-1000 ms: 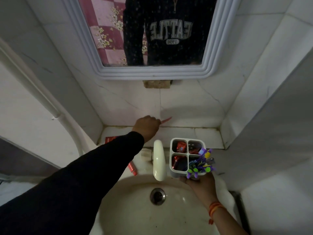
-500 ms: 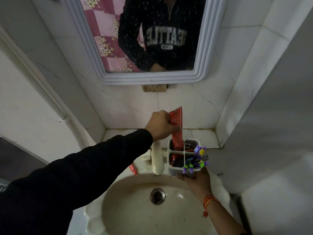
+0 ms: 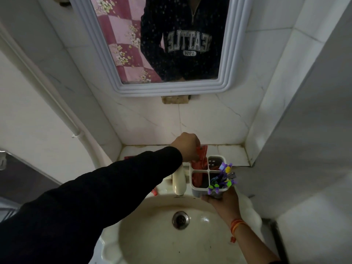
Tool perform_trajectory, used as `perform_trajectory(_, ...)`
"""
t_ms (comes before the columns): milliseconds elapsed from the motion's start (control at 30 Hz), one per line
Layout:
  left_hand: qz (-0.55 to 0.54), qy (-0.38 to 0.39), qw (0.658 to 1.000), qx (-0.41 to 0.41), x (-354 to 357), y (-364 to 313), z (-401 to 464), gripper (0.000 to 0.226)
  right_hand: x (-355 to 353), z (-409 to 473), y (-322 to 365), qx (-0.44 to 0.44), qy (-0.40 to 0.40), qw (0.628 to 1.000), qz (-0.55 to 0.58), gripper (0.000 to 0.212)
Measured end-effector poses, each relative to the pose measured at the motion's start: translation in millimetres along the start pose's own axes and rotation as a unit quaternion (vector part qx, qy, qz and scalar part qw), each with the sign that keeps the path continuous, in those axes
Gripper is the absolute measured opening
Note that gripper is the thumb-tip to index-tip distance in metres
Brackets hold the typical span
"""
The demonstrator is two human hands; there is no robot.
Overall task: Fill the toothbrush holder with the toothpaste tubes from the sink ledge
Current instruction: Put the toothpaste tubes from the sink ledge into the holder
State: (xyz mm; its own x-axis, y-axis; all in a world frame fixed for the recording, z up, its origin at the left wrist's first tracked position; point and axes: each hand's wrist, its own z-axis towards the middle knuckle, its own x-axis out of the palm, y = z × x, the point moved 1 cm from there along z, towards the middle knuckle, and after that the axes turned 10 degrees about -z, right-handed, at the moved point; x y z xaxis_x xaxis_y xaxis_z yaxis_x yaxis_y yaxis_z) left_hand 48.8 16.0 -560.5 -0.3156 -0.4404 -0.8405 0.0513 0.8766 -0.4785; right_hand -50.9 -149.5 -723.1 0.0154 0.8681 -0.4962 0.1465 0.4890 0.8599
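A white toothbrush holder [image 3: 192, 184] with four compartments is held from below by my right hand [image 3: 222, 202], above the right side of the sink. Purple and green toothbrushes [image 3: 222, 178] stand in its near right compartment. My left hand [image 3: 185, 146] grips the top of a red toothpaste tube [image 3: 201, 159], which stands mostly inside the far left compartment. More red tubes fill the near left compartment. On the ledge, another red tube [image 3: 154, 191] peeks out below my left sleeve, which hides most of it.
A cream tap [image 3: 179, 182] stands just left of the holder. The sink basin [image 3: 152, 237] with its metal drain [image 3: 180, 220] lies below. A tiled ledge [image 3: 228, 153] runs along the back wall under a white-framed mirror [image 3: 224, 86]. A wall closes in on the right.
My left hand picked a red tube off the ledge, lifted it over the holder, and has now pushed it down into the far left compartment. My right hand kept the holder steady.
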Motion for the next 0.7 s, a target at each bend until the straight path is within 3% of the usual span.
perform_trajectory(167,0.004,-0.010,1.000,0.011,-2,7,8,0.031,-1,-2,5,0.000,-0.008,1.000,0.007,0.073)
perform_trajectory(300,-0.060,-0.042,0.997,-0.012,-40,40,7,0.024,-2,-3,7,-0.004,-0.009,1.000,0.007,0.072)
perform_trajectory(400,-0.032,-0.052,0.995,-0.077,-53,88,2,0.015,-1,-3,6,-0.006,-0.020,1.000,0.001,0.072)
perform_trajectory(533,0.070,0.019,0.986,-0.148,-32,141,-8,0.028,1,-4,7,-0.010,-0.021,1.000,-0.007,0.073)
perform_trajectory(700,0.161,0.155,0.962,-0.156,-9,159,-21,0.039,-2,-4,10,-0.020,-0.019,1.000,-0.014,0.069)
